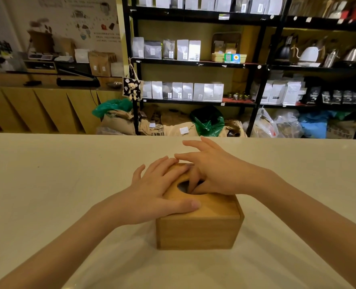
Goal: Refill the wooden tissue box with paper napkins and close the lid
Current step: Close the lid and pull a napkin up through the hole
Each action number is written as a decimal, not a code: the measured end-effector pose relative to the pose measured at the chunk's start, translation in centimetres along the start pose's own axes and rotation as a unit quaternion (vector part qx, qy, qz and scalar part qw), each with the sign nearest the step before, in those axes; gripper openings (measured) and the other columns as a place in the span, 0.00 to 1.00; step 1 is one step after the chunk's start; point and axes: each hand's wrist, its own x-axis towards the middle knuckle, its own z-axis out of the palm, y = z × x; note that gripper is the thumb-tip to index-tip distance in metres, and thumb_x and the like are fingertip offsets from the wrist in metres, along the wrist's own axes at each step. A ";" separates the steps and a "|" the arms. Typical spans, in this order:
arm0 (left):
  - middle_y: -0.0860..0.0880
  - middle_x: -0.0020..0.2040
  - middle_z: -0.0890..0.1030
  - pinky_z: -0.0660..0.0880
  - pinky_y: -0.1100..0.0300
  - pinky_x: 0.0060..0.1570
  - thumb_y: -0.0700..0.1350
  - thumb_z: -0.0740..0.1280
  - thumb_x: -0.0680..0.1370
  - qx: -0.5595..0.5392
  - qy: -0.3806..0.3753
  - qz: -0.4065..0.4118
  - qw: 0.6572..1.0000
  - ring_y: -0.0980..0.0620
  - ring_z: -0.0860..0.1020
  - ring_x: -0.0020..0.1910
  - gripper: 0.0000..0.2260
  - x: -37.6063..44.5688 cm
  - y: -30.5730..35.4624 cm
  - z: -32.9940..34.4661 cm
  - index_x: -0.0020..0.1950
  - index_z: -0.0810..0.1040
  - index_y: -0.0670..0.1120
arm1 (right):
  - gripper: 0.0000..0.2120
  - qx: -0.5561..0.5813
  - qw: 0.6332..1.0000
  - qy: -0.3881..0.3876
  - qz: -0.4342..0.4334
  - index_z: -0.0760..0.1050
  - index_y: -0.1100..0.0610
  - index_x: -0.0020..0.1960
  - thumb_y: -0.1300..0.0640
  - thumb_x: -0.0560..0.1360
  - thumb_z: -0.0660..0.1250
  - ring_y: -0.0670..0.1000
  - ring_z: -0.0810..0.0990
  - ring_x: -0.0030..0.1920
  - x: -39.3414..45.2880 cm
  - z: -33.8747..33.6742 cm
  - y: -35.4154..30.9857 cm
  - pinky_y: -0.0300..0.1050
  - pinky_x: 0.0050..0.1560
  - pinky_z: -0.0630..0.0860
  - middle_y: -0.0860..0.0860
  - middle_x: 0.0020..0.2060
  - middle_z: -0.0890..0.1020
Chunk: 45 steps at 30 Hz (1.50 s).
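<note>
A square wooden tissue box (pixel 196 232) stands on the white counter (pixel 47 184) in front of me. Its sliding lid (pixel 216 207) lies on top, with an oval hole in the middle. My left hand (pixel 158 192) rests flat on the lid's left side, thumb along the near edge. My right hand (pixel 212 174) lies over the far right part, with thumb and a finger dipped into the hole; the other fingers are spread. Something pale grey shows in the hole. No loose napkins are in view.
The counter's far edge (pixel 173 136) runs behind the box. Beyond it stand black shelves (pixel 196 63) with coffee bags and kettles, sacks on the floor and a wooden cabinet (pixel 37 107) at the left.
</note>
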 end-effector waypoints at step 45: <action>0.55 0.46 0.81 0.79 0.59 0.48 0.39 0.67 0.73 -0.237 0.138 0.103 0.956 0.56 0.80 0.47 0.08 -1.3 2.3 -2.6 0.45 0.72 0.52 | 0.28 0.345 0.930 0.099 0.074 0.66 0.43 0.64 0.45 0.67 0.72 0.34 0.69 0.52 -4.7 0.1 -0.1 0.29 0.52 0.69 0.37 0.53 0.72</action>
